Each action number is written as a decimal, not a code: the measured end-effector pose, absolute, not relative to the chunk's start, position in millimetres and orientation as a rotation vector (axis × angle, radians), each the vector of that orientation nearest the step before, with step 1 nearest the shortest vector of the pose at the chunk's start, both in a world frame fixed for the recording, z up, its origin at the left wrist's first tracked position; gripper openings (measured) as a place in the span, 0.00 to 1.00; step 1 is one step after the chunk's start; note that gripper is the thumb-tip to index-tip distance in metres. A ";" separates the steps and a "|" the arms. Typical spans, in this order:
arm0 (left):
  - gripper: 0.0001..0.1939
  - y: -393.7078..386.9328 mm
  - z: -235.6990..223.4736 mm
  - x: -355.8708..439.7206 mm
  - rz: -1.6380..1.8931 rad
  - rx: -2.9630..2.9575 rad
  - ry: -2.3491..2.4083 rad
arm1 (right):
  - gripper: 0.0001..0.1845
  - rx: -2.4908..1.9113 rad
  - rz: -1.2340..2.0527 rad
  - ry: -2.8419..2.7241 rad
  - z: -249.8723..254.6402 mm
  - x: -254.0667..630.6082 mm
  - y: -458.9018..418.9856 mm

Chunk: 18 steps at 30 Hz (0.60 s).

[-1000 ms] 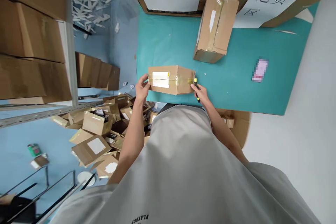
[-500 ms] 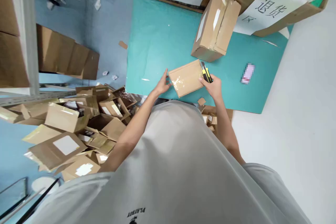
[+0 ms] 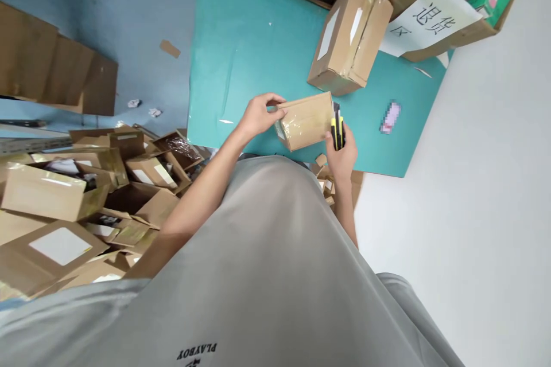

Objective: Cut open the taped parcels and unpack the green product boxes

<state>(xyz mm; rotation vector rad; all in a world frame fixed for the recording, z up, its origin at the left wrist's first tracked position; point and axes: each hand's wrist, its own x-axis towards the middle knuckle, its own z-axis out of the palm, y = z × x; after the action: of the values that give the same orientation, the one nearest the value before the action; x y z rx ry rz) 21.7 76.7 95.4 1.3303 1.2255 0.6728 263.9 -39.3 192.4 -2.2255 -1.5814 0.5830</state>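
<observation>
While the left hand (image 3: 262, 114) has its fingers clamped on the left end of the box (image 3: 306, 121) at the centre of the frame, the right hand (image 3: 342, 155) wraps its fingers around a black-and-yellow cutter (image 3: 338, 133), close by the box's right end. From where I stand, the box is over the near part of the green table (image 3: 253, 63), though I can't tell whether it touches, and a bigger carton (image 3: 350, 34) sits at upper right.
</observation>
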 end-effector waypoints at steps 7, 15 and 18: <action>0.15 90.1 90.4 16.9 0.652 1.307 1.156 | 0.33 -2.175 0.910 -1.965 199.0 208.4 -49.4; 0.16 92.7 93.0 14.7 0.609 1.334 1.139 | 0.33 -2.458 0.872 -2.299 232.6 181.1 -40.3; 0.16 93.4 94.3 13.5 0.598 1.339 1.134 | 0.34 -2.525 0.899 -2.388 247.6 171.6 -31.3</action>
<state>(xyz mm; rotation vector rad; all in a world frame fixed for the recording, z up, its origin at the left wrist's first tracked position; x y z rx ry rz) 13.5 93.4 94.3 1.3392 1.1336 0.5981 171.6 -31.3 247.6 -2.5252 -2.3879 0.8988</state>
